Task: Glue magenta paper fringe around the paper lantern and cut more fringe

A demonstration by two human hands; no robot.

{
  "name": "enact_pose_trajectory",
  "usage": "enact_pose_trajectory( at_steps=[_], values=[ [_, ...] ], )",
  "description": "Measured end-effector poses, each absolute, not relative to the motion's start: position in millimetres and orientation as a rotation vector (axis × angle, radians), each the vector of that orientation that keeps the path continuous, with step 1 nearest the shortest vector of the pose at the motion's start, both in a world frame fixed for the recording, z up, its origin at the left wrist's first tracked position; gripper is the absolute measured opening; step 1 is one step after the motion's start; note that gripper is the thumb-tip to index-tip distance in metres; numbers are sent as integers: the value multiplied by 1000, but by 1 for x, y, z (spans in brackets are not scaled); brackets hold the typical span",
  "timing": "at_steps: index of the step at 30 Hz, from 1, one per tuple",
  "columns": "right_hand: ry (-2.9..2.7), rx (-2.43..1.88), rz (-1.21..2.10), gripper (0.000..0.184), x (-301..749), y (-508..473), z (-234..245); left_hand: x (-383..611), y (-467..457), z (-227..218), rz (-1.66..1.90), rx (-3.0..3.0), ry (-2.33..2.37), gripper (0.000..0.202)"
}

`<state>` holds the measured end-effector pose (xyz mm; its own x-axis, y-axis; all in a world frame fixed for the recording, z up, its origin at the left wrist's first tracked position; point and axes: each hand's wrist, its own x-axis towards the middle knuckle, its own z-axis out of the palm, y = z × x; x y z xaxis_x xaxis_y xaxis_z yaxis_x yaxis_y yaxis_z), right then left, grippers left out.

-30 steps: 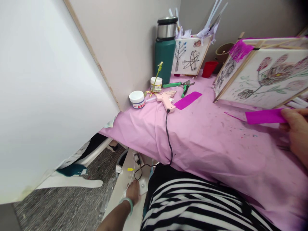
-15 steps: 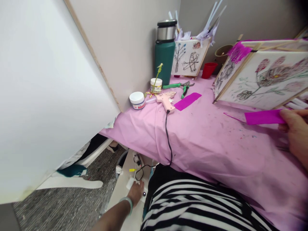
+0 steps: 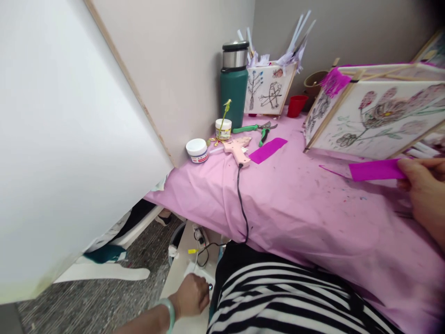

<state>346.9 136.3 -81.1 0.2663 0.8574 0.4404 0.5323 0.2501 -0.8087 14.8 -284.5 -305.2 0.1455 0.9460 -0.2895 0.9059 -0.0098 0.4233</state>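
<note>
My right hand pinches the end of a bright purple paper strip above the pink-covered table. A thin purple sliver trails from the strip's far end. Down at the left, below the table's edge, my left hand has its fingers curled over a pale surface. A small, dark, shiny round thing shows right beside its knuckles; what the fingers hold, if anything, is hidden. On the table lie a second purple strip and a pink glue gun with its black cord running off the edge.
Green-handled pruning shears, a green bottle and white jars stand or lie near the left wall. Behind are a red cup and paper lanterns with drawings. A power strip lies below the table.
My left hand has drawn back toward me, its fingers now curled in. My right hand still pinches the purple strip. The view has tilted slightly.
</note>
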Motion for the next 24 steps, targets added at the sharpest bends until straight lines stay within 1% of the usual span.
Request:
enact_pose_trajectory(
  at_steps=[3, 6, 9, 11, 12, 15, 17, 18, 20, 22, 24],
  values=[
    [-1361, -1418, 392, 57, 340, 127, -70, 15, -236, -243, 303, 2181, 1930, 22],
    [-1306, -1434, 418, 55, 332, 119, -58, 16, -187, -163, 804, 2309, 2046, 30],
    [-1286, -1424, 421, 51, 329, 115, -52, 18, -148, -85, 1497, 2197, 2091, 37],
    [-1303, -1395, 400, 45, 331, 117, -53, 27, -126, -45, 1774, 1986, 1994, 35],
    [-1316, -1362, 385, 41, 333, 119, -55, 35, -115, -29, 1847, 1878, 1916, 30],
    [-1378, -1198, 347, 28, 337, 126, -61, 73, -79, -3, 1885, 1655, 1642, 19],
    [-1431, -1106, 382, 22, 339, 128, -62, 104, -52, 2, 1732, 1601, 1443, 16],
    [-1435, -1074, 407, 21, 340, 128, -62, 120, -37, 4, 1630, 1580, 1334, 20],
    [-1442, -1027, 468, 21, 339, 125, -59, 150, -8, 7, 1437, 1491, 1187, 35],
    [-1451, -983, 505, 22, 338, 120, -55, 175, 18, 10, 1292, 1389, 1133, 52],
    [-1513, -941, 507, 22, 337, 116, -51, 192, 40, 12, 1215, 1302, 1122, 64]
  ],
)
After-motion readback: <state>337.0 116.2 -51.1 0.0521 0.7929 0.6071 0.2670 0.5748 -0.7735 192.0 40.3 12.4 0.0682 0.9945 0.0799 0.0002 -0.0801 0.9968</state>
